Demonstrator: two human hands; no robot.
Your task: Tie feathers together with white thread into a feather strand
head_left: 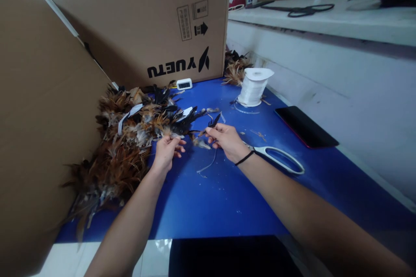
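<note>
My left hand (166,150) pinches a small feather at the edge of a big pile of brown and black feathers (130,143) on the blue table (214,194). My right hand (227,139), with a black band on its wrist, is closed on a dark feather and a thin white thread that trails down onto the table. The two hands are close together, just right of the pile. White-handled scissors (279,158) lie right behind my right wrist.
Cardboard boxes stand at the left (39,108) and back (146,21). A white spool of ribbon (254,86), a dark phone (305,126), a small white device (184,83), more feathers (234,70). Black scissors (305,10) lie on the white ledge.
</note>
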